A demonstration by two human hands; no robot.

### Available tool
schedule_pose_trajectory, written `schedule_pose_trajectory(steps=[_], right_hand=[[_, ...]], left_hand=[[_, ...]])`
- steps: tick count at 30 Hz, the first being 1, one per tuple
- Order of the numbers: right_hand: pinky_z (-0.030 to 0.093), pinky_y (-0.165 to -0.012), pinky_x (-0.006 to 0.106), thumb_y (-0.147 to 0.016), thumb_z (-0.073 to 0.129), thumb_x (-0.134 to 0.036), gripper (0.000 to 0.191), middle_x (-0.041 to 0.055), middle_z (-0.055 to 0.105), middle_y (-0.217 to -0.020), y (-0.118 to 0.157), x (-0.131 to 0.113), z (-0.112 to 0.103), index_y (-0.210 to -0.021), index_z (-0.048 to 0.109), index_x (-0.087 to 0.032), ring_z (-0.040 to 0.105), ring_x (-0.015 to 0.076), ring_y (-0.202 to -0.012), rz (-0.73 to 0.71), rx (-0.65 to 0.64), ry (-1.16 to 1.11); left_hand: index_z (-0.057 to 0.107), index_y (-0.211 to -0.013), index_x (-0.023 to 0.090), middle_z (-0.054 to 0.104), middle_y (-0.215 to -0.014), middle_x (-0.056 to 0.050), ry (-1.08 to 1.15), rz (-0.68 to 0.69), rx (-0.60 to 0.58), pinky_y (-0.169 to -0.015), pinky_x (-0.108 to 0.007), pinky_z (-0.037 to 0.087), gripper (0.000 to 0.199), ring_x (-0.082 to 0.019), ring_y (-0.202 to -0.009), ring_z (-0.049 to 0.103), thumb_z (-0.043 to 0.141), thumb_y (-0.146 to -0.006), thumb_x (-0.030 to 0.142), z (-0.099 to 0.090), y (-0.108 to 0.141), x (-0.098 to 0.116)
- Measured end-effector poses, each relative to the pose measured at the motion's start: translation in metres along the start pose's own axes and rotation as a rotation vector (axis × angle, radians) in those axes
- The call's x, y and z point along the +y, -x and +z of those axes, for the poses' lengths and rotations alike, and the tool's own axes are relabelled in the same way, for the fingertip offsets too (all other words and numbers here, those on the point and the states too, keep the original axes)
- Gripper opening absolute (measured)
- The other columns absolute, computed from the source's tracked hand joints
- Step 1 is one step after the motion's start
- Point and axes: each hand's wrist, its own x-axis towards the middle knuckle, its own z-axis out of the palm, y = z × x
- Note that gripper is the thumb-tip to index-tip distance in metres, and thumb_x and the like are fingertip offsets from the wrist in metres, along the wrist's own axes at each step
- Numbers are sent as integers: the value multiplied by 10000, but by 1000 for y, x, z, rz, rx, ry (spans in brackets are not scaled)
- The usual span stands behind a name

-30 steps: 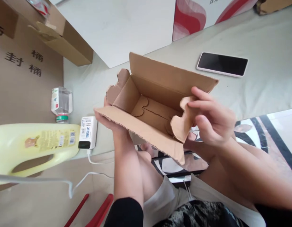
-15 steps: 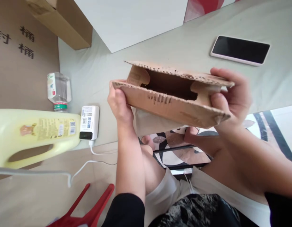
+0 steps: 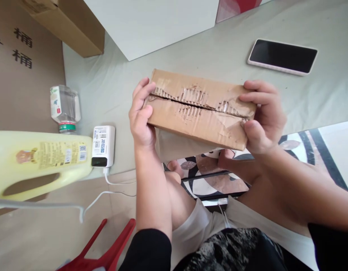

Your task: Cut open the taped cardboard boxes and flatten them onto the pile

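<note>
Between my two hands is a small brown cardboard box (image 3: 190, 130), held up over my lap and tilted slightly down to the right. Its two long top flaps lie folded down and almost meet, with a thin dark gap along the seam. Torn, ribbed patches show on both flaps. My left hand (image 3: 142, 116) grips the box's left end, fingers on the far flap and thumb on the near one. At the right end my right hand (image 3: 264, 116) is closed on the box, fingers on the far edge and thumb at the near corner.
A phone (image 3: 282, 56) lies on the pale cloth at the upper right. On the left are a clear bottle (image 3: 68, 107), a white power bank (image 3: 104, 145) with a cable and a yellow jug (image 3: 44, 158). Behind stand a white panel (image 3: 157, 26) and a cardboard box (image 3: 75, 26). A red chair (image 3: 106, 252) is at lower left.
The box's two long flaps stood apart with the dark inside visible; now they are folded down together. My right hand has moved slightly left with the box's right end.
</note>
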Motion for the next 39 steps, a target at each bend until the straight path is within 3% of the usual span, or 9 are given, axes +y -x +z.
schedule_pose_trajectory(steps=[3, 5, 16, 22, 26, 30, 34, 39], right_hand=[[402, -1172, 523, -945, 512, -459, 356, 65, 607, -1360, -2, -3, -1, -1203, 680, -282, 566, 285, -1303, -11, -22, -1], [405, -1173, 519, -955, 506, -432, 330, 58, 613, -1359, -3, -4, -1, -1182, 692, -280, 571, 278, -1298, -19, -21, 9], [515, -1066, 509, -999, 409, -352, 338, 46, 554, -1403, -4, -2, -6, -1101, 725, -292, 595, 285, -1276, -61, -96, 67], [577, -1000, 481, -1015, 347, -431, 402, 74, 567, -1363, -7, -10, -9, -1032, 729, -307, 586, 301, -1288, 31, -156, 202], [602, -949, 455, -1014, 335, -426, 421, 74, 532, -1405, -9, -11, -12, -1115, 728, -315, 608, 290, -1253, 31, -208, 188], [622, -871, 439, -1007, 360, -417, 418, 82, 494, -1424, -13, -11, -18, -1199, 717, -316, 635, 270, -1187, 1, -311, 149], [600, -975, 486, -1002, 361, -457, 421, 64, 498, -1464, -17, -15, -22, -1212, 702, -329, 564, 298, -1319, 33, -414, 244], [566, -1043, 485, -1018, 340, -496, 461, 96, 516, -1480, -15, -19, -18, -1179, 696, -251, 552, 318, -1352, 9, -380, 217]], left_hand=[[742, -980, 262, 670, -1293, -41, -47, 47, -112, -1222, -514, 380, 464, -349, -1412, 503, 685, -762, 667, -1, 0, -2], [739, -946, 255, 682, -1226, -60, -46, 18, -54, -1201, -526, 398, 407, -361, -1385, 528, 677, -791, 626, -1, 1, -3], [719, -932, 248, 656, -1221, -76, -13, -25, -40, -1221, -527, 369, 350, -359, -1391, 500, 650, -798, 564, 1, 0, -3], [722, -885, 258, 678, -1205, -74, -10, 46, -41, -1194, -523, 404, 362, -356, -1361, 528, 640, -767, 589, 3, 1, -7], [736, -907, 252, 692, -1190, -67, 22, 89, -54, -1190, -504, 408, 323, -343, -1336, 550, 631, -771, 526, 2, 1, -10], [757, -1000, 171, 705, -1176, -73, 78, 118, -94, -1195, -478, 396, 341, -315, -1315, 559, 591, -794, 386, 0, 0, -11], [752, -987, 128, 724, -1148, -82, 109, 174, -105, -1151, -496, 421, 363, -308, -1241, 602, 558, -756, 331, -1, -3, -14], [777, -943, 125, 747, -1086, -79, 93, 198, -70, -1094, -456, 448, 410, -276, -1180, 639, 518, -654, 257, 0, -7, -16]])
